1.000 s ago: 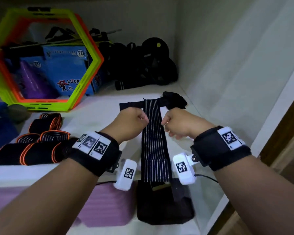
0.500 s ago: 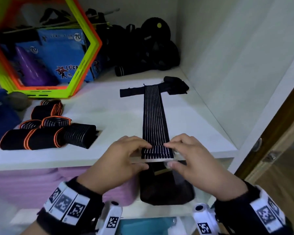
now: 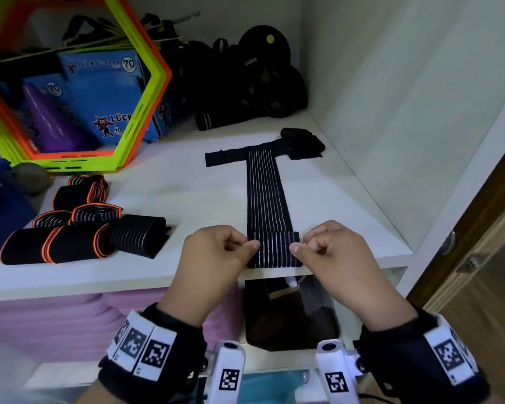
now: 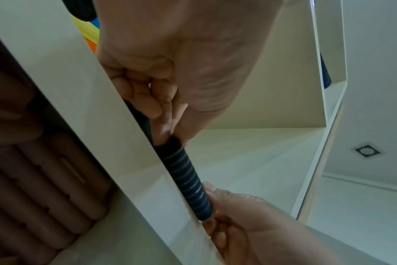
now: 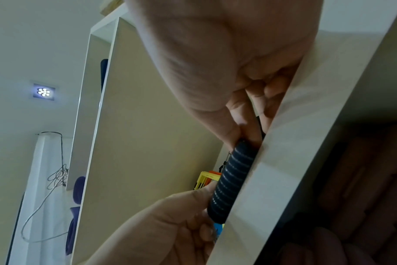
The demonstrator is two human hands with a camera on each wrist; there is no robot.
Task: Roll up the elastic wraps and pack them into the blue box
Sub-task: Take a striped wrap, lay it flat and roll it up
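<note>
Elastic wrap (image 3: 267,199), black with pale lengthwise stripes, lies flat on the white shelf (image 3: 187,193), running from the front edge toward the back, where a black cross strap (image 3: 225,157) and a bunched end (image 3: 302,139) lie. Its near end is turned into a short roll (image 3: 273,249) at the shelf's front edge. The left hand (image 3: 216,252) pinches the roll's left end between thumb and fingers; the right hand (image 3: 330,252) pinches the right end likewise. Both wrist views show the roll (image 4: 188,181) (image 5: 229,181) lying against the shelf edge between the two hands. Finished orange-trimmed rolls (image 3: 70,225) sit near the front left of the shelf. Hexagonal rings (image 3: 146,106), lime and orange, stand at the back left. A dark blue container (image 3: 0,205) shows at the far left edge.
</note>
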